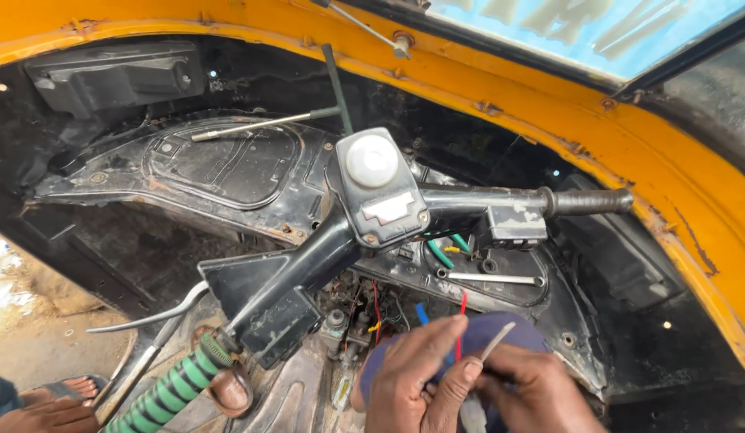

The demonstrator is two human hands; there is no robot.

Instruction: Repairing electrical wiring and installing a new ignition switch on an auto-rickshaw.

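Low in the view, my left hand (417, 377) pinches a thin red wire (461, 321) that runs up toward the handlebar. Beside it, my right hand (541, 393) grips a small metal tool (494, 341) whose flat tip points up at the wire. A blue wire end (421, 313) sticks out just above my left fingers. Both hands sit below a black handlebar (340, 240) with a round white-domed housing (372, 160) at its middle. More coloured wires hang in the opening under the bar.
A green-and-black wrapped grip (176, 385) and a bent metal lever (152, 317) lie at the lower left. A long T-handled tool (264, 124) and a spanner (489, 278) rest on the black dash panel. Yellow bodywork (549, 88) arches overhead. Another person's sandalled foot (56, 393) shows bottom left.
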